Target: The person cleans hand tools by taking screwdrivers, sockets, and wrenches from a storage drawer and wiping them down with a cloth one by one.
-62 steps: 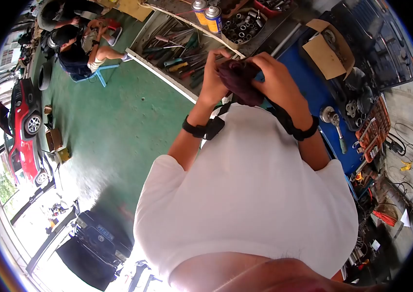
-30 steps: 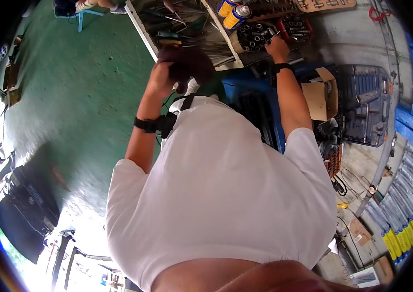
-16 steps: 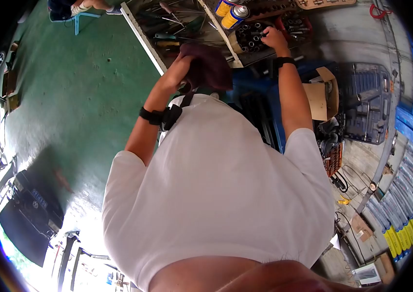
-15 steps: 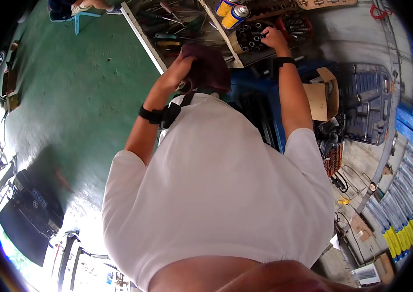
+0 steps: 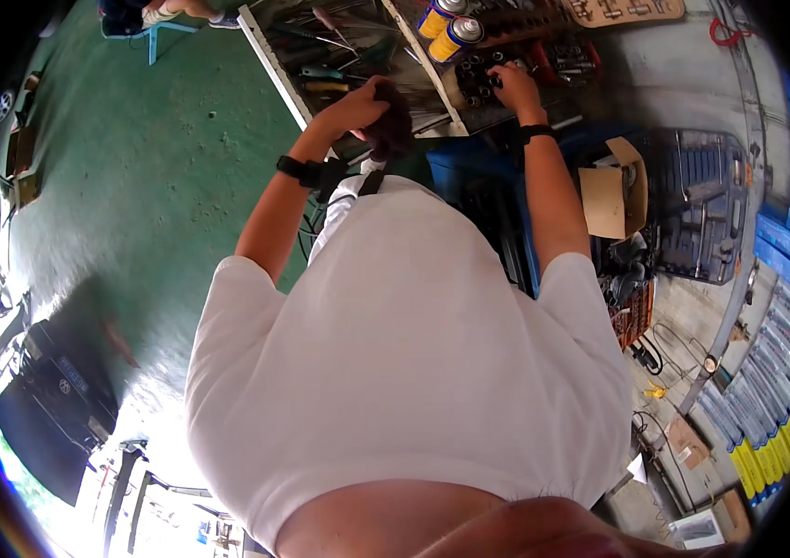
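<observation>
My left hand (image 5: 355,110) is closed around a dark maroon cloth (image 5: 395,128), which hangs bunched near the front edge of the bench. My right hand (image 5: 517,93) reaches down to a tray of metal sockets (image 5: 475,84), its fingers bent together at the tray's right side. Whatever lies between those fingertips is too small and hidden to make out. Just behind stand two blue-and-yellow spray cans (image 5: 455,39). A red bin of metal parts (image 5: 571,61) sits to the right of my right hand.
Screwdrivers and other hand tools lie in the left bench compartment (image 5: 325,73). Right of my arm are an open cardboard box (image 5: 606,200) and a dark tool case (image 5: 700,200). A seated person's leg (image 5: 192,9) shows at the upper left, over green floor (image 5: 162,158).
My left hand has moved slightly up and right, and the cloth is now bunched smaller. My right hand has shifted a little left and down over the sockets.
</observation>
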`<act>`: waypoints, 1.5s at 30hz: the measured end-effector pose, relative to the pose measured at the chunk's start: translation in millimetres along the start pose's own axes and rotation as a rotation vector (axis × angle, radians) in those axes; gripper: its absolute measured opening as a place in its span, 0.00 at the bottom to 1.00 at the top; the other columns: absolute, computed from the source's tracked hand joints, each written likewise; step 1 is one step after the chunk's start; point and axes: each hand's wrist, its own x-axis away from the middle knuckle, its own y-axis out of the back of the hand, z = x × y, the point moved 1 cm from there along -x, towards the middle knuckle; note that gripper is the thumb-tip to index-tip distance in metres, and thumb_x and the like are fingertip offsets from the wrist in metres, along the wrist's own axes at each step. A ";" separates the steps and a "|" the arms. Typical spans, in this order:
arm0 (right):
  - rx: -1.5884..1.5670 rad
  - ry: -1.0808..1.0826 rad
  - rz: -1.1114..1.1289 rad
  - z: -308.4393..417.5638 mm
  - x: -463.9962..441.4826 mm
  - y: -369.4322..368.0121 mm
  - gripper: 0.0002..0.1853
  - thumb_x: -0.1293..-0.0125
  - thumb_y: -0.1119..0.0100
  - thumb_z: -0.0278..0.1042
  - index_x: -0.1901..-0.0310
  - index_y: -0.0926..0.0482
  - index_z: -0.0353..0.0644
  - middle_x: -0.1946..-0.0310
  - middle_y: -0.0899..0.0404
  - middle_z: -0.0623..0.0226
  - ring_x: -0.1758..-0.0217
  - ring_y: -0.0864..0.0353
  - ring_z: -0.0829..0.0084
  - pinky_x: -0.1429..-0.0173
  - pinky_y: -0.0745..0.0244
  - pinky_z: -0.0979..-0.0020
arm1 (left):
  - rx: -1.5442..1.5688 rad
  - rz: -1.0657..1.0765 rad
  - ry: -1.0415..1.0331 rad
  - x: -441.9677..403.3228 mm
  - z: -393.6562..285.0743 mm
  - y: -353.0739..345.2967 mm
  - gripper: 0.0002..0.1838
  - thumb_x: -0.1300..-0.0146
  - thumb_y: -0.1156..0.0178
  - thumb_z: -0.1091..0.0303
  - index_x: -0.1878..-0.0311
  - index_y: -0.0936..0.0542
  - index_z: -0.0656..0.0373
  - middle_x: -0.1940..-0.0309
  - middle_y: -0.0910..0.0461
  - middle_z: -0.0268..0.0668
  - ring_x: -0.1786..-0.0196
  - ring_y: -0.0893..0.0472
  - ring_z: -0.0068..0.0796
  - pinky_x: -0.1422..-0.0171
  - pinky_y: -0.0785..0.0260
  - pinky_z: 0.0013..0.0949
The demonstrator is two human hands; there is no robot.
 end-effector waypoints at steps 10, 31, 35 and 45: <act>-0.136 -0.067 -0.141 -5.1 14.4 15.0 0.13 0.33 0.34 0.30 0.48 0.18 0.43 0.45 0.25 0.56 0.47 0.19 0.51 0.45 0.21 0.51 | -0.325 -0.304 -0.218 -4.6 -5.7 -18.5 0.28 0.31 0.39 0.57 0.32 0.29 0.59 0.57 0.14 0.39 0.63 0.17 0.26 0.63 0.23 0.34; -1.025 0.138 -0.610 149.9 205.5 131.3 0.24 0.33 0.35 0.20 0.36 0.25 0.40 0.46 0.16 0.54 0.43 0.15 0.67 0.41 0.17 0.66 | 0.210 0.392 -0.591 20.7 -76.3 -80.1 0.35 0.37 0.32 0.75 0.27 0.34 0.63 0.36 0.24 0.38 0.34 0.25 0.29 0.30 0.31 0.35; -1.197 -0.035 -0.573 136.4 214.0 125.2 0.23 0.36 0.33 0.20 0.39 0.25 0.39 0.52 0.14 0.56 0.48 0.12 0.65 0.45 0.17 0.66 | 0.253 0.314 -0.716 12.8 -79.5 -105.7 0.39 0.47 0.25 0.79 0.31 0.30 0.65 0.40 0.21 0.39 0.38 0.21 0.29 0.31 0.29 0.35; -1.211 -0.191 -0.740 121.0 239.0 106.4 0.22 0.38 0.30 0.21 0.43 0.25 0.39 0.59 0.13 0.59 0.56 0.11 0.70 0.53 0.16 0.70 | -0.017 0.138 -0.882 34.9 -102.6 -157.2 0.40 0.46 0.29 0.78 0.29 0.32 0.61 0.40 0.22 0.45 0.40 0.19 0.37 0.37 0.26 0.36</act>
